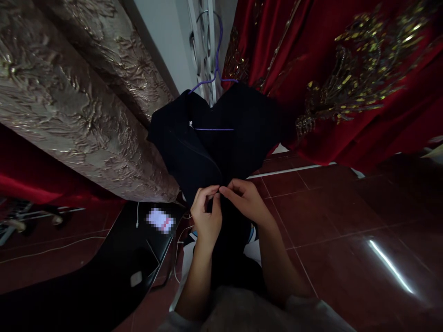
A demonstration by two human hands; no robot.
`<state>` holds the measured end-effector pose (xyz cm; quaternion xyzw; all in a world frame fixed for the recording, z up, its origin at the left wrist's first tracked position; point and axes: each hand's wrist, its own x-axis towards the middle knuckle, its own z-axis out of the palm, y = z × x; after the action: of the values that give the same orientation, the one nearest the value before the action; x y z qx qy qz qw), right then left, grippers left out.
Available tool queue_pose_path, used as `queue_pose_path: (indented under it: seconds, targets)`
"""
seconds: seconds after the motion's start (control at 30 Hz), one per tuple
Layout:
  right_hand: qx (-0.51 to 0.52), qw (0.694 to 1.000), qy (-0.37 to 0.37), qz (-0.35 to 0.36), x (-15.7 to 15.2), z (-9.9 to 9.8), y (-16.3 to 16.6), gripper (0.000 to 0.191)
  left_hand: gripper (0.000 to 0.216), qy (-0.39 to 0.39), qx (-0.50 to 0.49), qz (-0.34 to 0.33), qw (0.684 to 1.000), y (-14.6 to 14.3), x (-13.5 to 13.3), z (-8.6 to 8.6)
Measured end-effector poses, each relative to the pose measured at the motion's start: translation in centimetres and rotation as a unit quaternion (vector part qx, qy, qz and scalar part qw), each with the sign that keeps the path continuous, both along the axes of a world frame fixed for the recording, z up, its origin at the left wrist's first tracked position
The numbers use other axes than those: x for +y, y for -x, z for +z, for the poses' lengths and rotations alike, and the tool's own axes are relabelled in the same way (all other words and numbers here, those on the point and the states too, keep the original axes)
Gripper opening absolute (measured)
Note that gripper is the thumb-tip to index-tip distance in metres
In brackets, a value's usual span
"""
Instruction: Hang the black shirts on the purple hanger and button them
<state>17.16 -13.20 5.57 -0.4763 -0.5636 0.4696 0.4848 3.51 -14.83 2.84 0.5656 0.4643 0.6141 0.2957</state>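
Note:
A dark garment [249, 124], its front parted in a V, hangs from a purple wire hanger [217, 64] ahead of me. At the front edge of the garment, my left hand [207, 212] pinches the cloth between thumb and fingers. My right hand [244, 198] is beside it, thumb and forefinger pressed together on the same edge. The fingertips of both hands almost meet. Any small thing between them, such as a button, is too dark to make out. A small white tag shows inside the garment's left side.
Red cloth with gold sequins [346, 92] hangs at the right. Beige textured fabric [79, 106] hangs at the left. A black bench [114, 249] holds a lit phone [160, 220], a white case [136, 278] and a cable. White rails run low over the red tiled floor [321, 207].

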Motion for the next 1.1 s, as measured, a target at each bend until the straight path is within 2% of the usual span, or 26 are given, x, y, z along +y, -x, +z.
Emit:
queue_pose_path:
  seconds: [0.1,0.2,0.3,0.47,0.57,0.63,0.7,0.83,0.9,1.0,1.1]
  targets:
    - [0.047,0.995,0.049,0.073,0.5,0.5,-0.3,0.031,0.016,0.012,-0.045,-0.001,0.999,-0.2,0.2,-0.5]
    - [0.12,0.984,0.096,0.094,2.3,1.3,0.0,0.031,0.023,0.012,-0.091,0.008,0.996,-0.3,0.8,-0.9]
    - [0.173,0.981,0.072,0.052,6.0,3.2,0.2,0.031,0.022,0.019,-0.078,0.008,0.997,-0.5,1.6,-1.7]
    - [0.21,0.966,-0.068,-0.132,13.4,8.6,-0.9,0.036,0.016,0.042,-0.007,-0.032,0.999,-1.2,2.2,-4.5]
    - [0.195,0.969,-0.098,-0.116,14.9,10.5,-1.3,0.043,0.013,0.055,0.038,-0.083,0.994,-1.5,1.9,-4.8]
    - [0.196,0.971,-0.105,-0.083,14.4,10.8,-1.1,0.044,0.01,0.048,0.078,-0.139,0.986,-1.2,2.5,-3.3]
    - [0.197,0.972,-0.108,-0.076,13.6,10.6,-0.6,0.043,0.015,0.002,0.104,-0.165,0.981,-0.6,4.1,-0.4]
    - [0.17,0.976,-0.11,-0.084,12.4,10.7,-0.1,0.041,0.029,-0.15,0.08,-0.087,0.982,0.6,10.3,7.1]
    - [0.152,0.977,-0.121,-0.085,12.3,10.9,0.0,0.038,0.031,-0.194,0.068,-0.087,0.975,0.5,13.4,10.0]
    - [0.128,0.976,-0.142,-0.102,12.5,10.2,-0.1,0.034,0.027,-0.219,0.105,-0.119,0.963,-0.3,16.1,12.1]
    - [0.099,0.975,-0.149,-0.134,13.1,7.6,0.1,0.033,0.027,-0.243,0.162,-0.132,0.947,-0.5,17.0,12.2]
